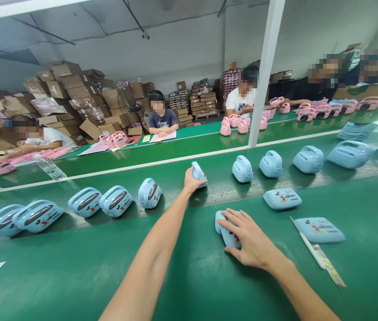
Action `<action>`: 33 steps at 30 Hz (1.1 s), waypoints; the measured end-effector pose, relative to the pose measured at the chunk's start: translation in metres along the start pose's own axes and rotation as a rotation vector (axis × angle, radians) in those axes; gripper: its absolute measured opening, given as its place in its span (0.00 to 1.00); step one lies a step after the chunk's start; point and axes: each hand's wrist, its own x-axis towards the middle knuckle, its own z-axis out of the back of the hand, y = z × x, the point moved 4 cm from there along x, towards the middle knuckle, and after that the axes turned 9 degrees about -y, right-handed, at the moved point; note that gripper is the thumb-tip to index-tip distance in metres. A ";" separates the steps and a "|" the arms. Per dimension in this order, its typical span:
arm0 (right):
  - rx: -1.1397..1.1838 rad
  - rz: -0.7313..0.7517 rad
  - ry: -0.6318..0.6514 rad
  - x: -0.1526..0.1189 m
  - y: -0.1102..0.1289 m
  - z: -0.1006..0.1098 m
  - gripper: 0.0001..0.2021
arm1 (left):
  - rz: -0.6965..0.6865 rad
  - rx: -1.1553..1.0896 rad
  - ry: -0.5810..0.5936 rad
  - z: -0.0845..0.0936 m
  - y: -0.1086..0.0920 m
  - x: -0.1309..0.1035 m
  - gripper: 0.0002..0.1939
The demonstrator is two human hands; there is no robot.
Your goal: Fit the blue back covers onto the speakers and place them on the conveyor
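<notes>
left hand (193, 182): thumb and fingers pinching a blue case (198, 169) at the grey strip (209, 197), between other blue cases | right hand (251, 238): laid over printed blue pieces (230, 240) on the green bench (75, 276), cannot tell if gripping | printed panel (322, 230) beside slim white tool (312, 252), to its right

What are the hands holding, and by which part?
The left hand holds a blue case by its near side. The right hand covers blue panels; I can't tell if it grips them.
</notes>
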 end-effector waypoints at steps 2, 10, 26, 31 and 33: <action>-0.040 -0.027 -0.070 0.001 -0.007 -0.002 0.35 | 0.071 -0.099 -0.053 0.007 -0.002 -0.012 0.46; -0.012 -0.066 -0.175 0.003 -0.039 0.018 0.45 | 0.447 -0.618 -0.051 0.083 -0.030 -0.119 0.30; 1.542 -0.670 -0.165 0.006 -0.004 0.012 0.25 | 0.672 -1.144 0.170 0.144 -0.004 -0.214 0.27; 1.815 -0.929 -0.097 0.004 0.014 -0.021 0.20 | 0.641 -1.228 0.256 0.144 0.000 -0.210 0.26; 1.728 -0.979 -0.196 0.003 0.010 -0.029 0.14 | 0.628 -1.250 0.318 0.144 0.001 -0.210 0.26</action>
